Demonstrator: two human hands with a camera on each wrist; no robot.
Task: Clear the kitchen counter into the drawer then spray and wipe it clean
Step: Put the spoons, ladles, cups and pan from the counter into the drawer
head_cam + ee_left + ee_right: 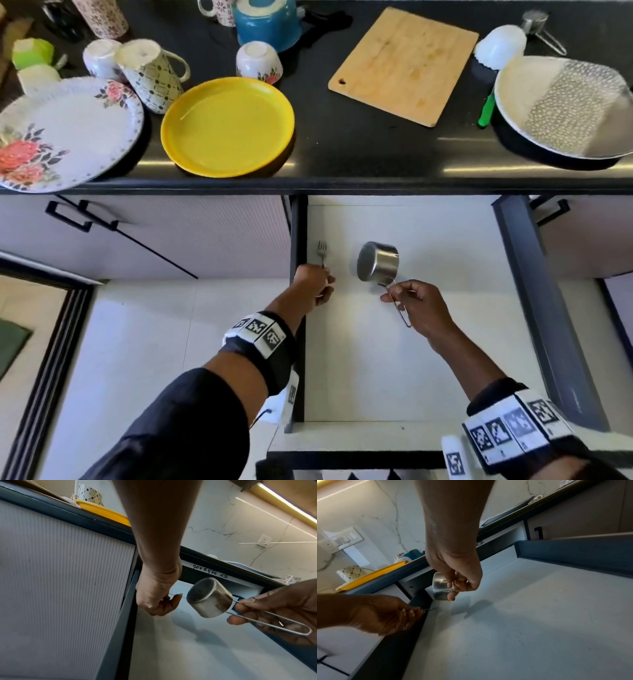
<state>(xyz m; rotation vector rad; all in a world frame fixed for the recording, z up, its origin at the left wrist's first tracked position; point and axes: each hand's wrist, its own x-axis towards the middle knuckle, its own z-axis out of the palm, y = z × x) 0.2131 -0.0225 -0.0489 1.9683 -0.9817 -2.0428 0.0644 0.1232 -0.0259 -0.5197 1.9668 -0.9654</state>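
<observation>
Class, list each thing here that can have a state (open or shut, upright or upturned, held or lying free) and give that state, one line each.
Drawer: pulled open.
Fork: pinched by the left hand, over the drawer's left side.
Steel measuring cup: tipped sideways, held by its wire handle in the right hand.
Patterned mug: upside down on the counter.
Yellow plate: right way up, empty.
</observation>
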